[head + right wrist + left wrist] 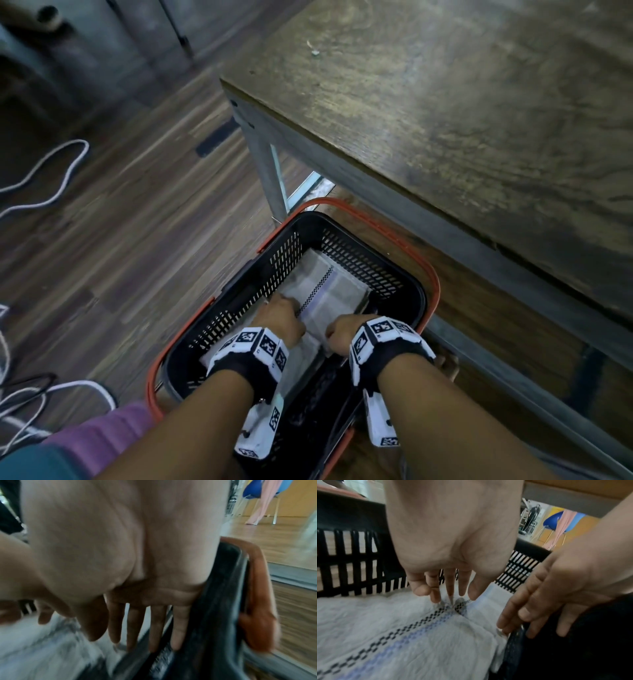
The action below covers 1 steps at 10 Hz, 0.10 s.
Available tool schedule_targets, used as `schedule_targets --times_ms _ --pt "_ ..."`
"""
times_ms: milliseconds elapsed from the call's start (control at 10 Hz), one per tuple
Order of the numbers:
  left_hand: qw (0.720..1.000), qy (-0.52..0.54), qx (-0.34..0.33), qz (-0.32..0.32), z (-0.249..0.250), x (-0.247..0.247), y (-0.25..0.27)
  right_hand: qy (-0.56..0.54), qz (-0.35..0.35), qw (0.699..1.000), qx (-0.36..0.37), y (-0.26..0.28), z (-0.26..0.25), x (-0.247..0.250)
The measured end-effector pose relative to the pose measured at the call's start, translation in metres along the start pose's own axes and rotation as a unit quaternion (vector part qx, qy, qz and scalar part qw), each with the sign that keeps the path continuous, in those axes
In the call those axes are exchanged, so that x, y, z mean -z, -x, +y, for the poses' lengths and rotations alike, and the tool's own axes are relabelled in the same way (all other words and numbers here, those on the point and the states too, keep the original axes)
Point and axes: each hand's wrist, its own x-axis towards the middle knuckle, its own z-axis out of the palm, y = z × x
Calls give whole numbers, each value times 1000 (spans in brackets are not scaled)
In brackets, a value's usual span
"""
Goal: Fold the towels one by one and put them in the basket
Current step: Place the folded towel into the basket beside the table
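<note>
A folded white towel (329, 291) with a black checked stripe and a blue stripe lies flat in the black basket (342, 226), which stands on the floor. My left hand (279, 313) reaches into the basket, and in the left wrist view its straight fingers (448, 588) press down on the towel (402, 635) at the stripe. My right hand (342, 334) is at the towel's right edge. Its fingers (154, 628) are straight and point down between the towel (42, 649) and the basket wall (219, 601). Neither hand grips anything.
The basket has orange handles (436, 281) and sits against the leg (270, 171) of a dark wooden table (445, 102) on its right. White cables (51, 178) lie on the wood floor to the left. Purple cloth (102, 435) shows at the bottom left.
</note>
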Motion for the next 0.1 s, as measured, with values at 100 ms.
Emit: schedule_targets --times_ms 100 --pt "996 84 5 34 0 9 5 -45 50 997 27 5 -11 14"
